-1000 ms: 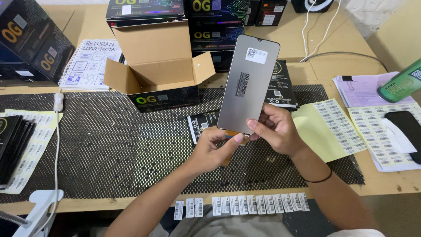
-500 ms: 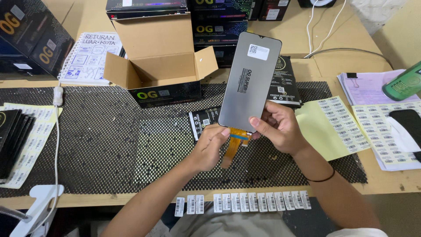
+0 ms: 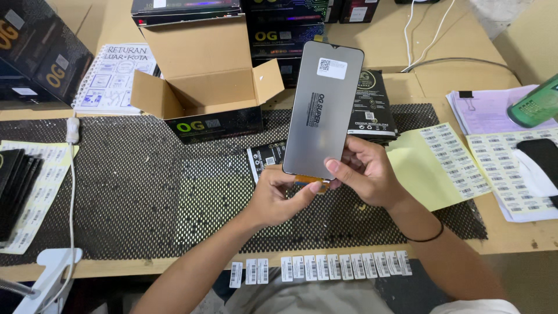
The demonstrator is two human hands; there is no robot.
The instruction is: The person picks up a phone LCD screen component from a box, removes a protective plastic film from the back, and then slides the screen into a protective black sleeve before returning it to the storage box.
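One grey phone screen panel (image 3: 323, 110) stands upright above the middle of the black mesh mat (image 3: 133, 192); one open cardboard box (image 3: 203, 81) at the mat's far edge shows nothing inside; a row of barcode labels (image 3: 325, 268) lines the table's near edge. The left hand (image 3: 279, 197) pinches the panel's bottom edge with curled fingers; the right hand (image 3: 363, 171) clasps its lower right corner.
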